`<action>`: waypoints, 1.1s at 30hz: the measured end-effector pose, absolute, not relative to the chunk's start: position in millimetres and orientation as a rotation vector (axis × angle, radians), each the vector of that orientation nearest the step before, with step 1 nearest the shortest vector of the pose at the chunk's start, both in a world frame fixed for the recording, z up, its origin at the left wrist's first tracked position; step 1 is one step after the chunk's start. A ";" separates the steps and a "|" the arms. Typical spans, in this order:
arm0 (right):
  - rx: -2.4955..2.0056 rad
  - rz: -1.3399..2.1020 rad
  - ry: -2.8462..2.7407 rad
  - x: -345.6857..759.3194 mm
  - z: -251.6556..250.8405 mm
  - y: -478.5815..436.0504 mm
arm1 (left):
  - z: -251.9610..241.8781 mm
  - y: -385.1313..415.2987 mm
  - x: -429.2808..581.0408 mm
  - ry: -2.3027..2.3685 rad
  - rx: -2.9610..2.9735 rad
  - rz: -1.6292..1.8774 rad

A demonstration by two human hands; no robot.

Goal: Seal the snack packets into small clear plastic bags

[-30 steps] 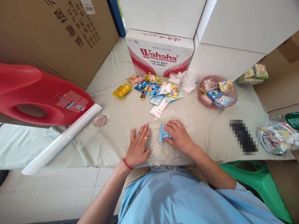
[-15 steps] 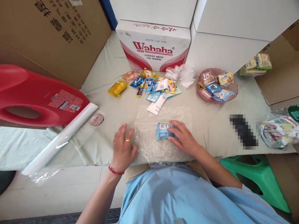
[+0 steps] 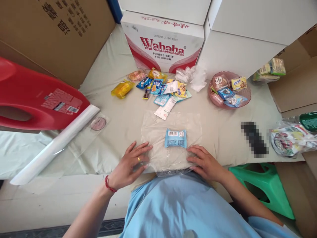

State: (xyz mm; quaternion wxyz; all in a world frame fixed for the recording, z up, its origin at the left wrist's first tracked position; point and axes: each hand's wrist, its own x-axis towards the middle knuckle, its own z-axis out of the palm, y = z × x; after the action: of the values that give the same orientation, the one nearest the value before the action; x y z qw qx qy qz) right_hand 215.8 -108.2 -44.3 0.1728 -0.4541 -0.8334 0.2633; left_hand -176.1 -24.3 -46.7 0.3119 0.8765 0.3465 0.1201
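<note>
1. Lying palm down near the front edge of the cloth-covered table [image 3: 116, 122], the left hand [image 3: 133, 162] points forward and inward; its fingers are spread, the thumb apart, with fingertips over the left margin of a clear plastic sheet [image 3: 157, 130]. A gold ring [image 3: 139, 159] and a red bracelet [image 3: 109, 185] are worn on this side.
2. The right hand [image 3: 204, 162] mirrors it, wrist low, fingers gently bent and slightly parted over the sheet's right part. Its forefinger ends just beside the packet's near right corner; contact cannot be told.
3. The light-blue packet [image 3: 175, 138] lies flat on the middle of the sheet, between the hands: roughly rectangular, crimped at both ends, ungripped.
4. Its upward face bears a white barcode panel, a smaller white panel and dark print too small to read.
5. Behind, the white-and-red carton [image 3: 163, 49] reads "Wahaha® PURIFIED WATER FOR DRINKING".
6. Within the pink bowl [image 3: 248, 97], wrappers show a "Q" mark. The red container [image 3: 22, 86] carries a barcode label, otherwise illegible.
</note>
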 end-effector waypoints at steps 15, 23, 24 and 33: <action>-2.056 0.496 -2.017 212.0 -36.5 -15.2 | -42.5 63.6 -137.3 1.903 1.791 0.894; -1.766 0.187 -1.962 223.0 -15.6 12.7 | -10.0 -26.5 -119.8 1.789 2.184 1.564; -1.730 0.214 -2.006 220.4 -11.8 22.8 | -9.4 -36.2 -110.0 1.597 2.308 1.469; -1.809 0.384 -2.472 149.2 -23.4 96.2 | -47.8 -27.2 -20.8 1.106 2.534 0.610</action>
State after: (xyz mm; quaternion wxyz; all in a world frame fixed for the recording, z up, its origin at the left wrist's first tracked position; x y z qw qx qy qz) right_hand 149.2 96.2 -23.4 0.0271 -0.5858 -0.8004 0.1242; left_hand -20.8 -27.2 -47.8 0.1545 0.8843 0.3858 0.2128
